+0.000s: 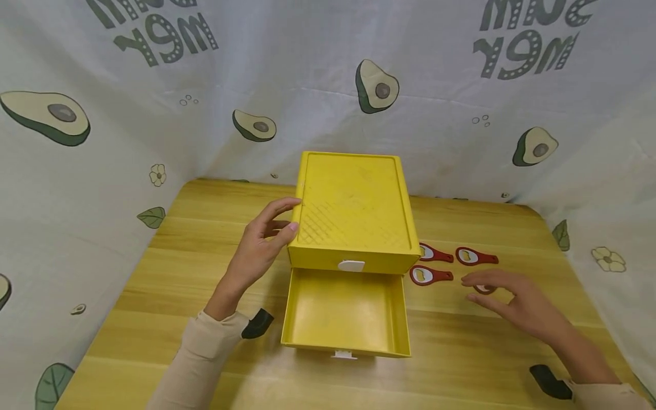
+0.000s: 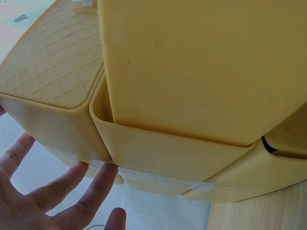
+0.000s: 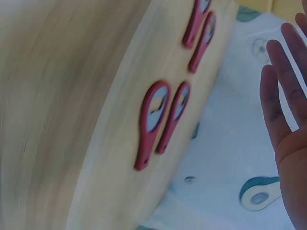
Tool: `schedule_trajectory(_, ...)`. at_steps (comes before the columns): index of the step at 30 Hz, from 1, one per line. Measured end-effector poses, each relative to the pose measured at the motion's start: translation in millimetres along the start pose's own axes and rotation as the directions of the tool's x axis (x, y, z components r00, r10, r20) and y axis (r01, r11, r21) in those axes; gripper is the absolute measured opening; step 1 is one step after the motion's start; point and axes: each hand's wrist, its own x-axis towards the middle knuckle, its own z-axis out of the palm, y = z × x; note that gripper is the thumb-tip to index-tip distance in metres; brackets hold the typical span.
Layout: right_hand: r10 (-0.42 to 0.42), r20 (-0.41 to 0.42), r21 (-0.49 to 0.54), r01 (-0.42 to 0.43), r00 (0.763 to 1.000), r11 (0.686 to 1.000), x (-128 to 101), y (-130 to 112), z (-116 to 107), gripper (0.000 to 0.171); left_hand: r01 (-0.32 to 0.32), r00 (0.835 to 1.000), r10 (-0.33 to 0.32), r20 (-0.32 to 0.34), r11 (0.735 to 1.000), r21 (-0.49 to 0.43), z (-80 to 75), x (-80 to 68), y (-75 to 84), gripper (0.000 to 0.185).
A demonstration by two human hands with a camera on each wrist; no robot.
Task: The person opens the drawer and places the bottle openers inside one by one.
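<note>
A yellow two-drawer box [image 1: 353, 202] stands on the wooden table, its lower drawer [image 1: 345, 310] pulled out with a bare floor and its upper drawer pushed in. My left hand [image 1: 258, 245] rests its fingertips against the box's left side; in the left wrist view the fingers [image 2: 98, 191] are spread along its yellow wall. To the right, my right hand [image 1: 523, 302] hovers above a red bottle opener [image 1: 484, 289], partly covering it. In the right wrist view its fingers [image 3: 288, 67] are extended, with nothing held, and the bottle opener [image 3: 152, 122] lies apart from them.
Several more red bottle openers [image 1: 431, 275] lie flat right of the box, one partly hidden by its corner. A white cloth [image 1: 318, 102] printed with avocados hangs behind and beside the table [image 1: 169, 273]. Black pieces [image 1: 258, 323] stick out from both sleeves.
</note>
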Motion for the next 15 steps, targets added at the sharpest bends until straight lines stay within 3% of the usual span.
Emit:
schedule_trajectory(9,0.009,0.04,-0.052,-0.006,0.999,0.999,0.9,46.5,-4.7,0.037,0.015,1.0,-0.015,-0.005,1.0,0.0,-0.7,-0.4,2.9,0.041)
schedule_trajectory(15,0.074,0.095,-0.127,-0.061,0.993,0.99,3.4,65.7,-7.0,0.034,0.018,1.0,-0.018,-0.007,1.0,0.0,-0.9,0.0,3.4,0.041)
